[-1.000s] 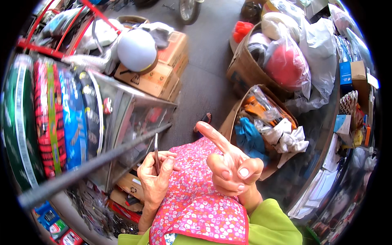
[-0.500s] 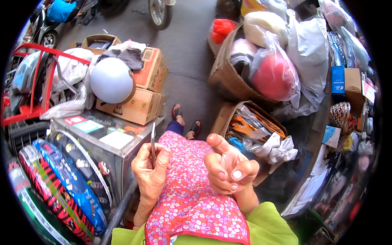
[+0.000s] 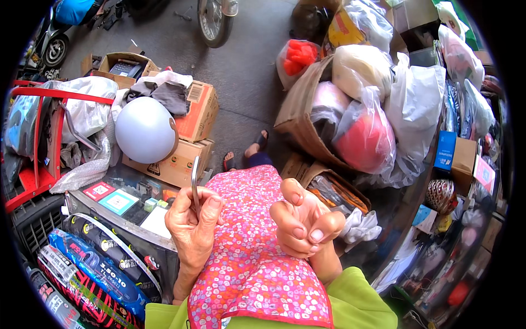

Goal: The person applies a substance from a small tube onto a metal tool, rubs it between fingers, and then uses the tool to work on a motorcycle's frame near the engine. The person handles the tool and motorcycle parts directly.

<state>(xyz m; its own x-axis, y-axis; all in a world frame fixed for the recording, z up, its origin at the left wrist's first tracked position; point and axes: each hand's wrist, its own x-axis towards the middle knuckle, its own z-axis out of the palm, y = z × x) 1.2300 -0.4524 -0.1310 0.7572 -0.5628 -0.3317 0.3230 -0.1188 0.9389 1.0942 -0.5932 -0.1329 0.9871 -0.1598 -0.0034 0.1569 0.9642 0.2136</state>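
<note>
My left hand (image 3: 192, 233) is closed around a thin metal rod (image 3: 194, 178), pinched between thumb and fingers. The rod stands nearly upright above the grip and curves slightly; its lower end is hidden in the hand. To the right, my right hand (image 3: 309, 225) is raised palm up at about the same height. Its fingers are curled, the thumb lies against them, and one finger sticks up a little. Whether anything small is inside that hand cannot be made out. Both hands are apart, in front of a pink flowered apron (image 3: 246, 241).
At left, a glass-topped case (image 3: 131, 186) stands beside wrapped tyres (image 3: 101, 263), with cartons (image 3: 175, 159) and a pale helmet (image 3: 145, 130) behind. On the right are a big cardboard box (image 3: 296, 109) of bagged helmets and a cluttered shelf (image 3: 378, 252). A motorcycle wheel (image 3: 215, 22) stands far ahead.
The view has shifted and my feet have changed places in a step. In my left hand the rod has turned, so its curve shows more. My right hand keeps its curled pose.
</note>
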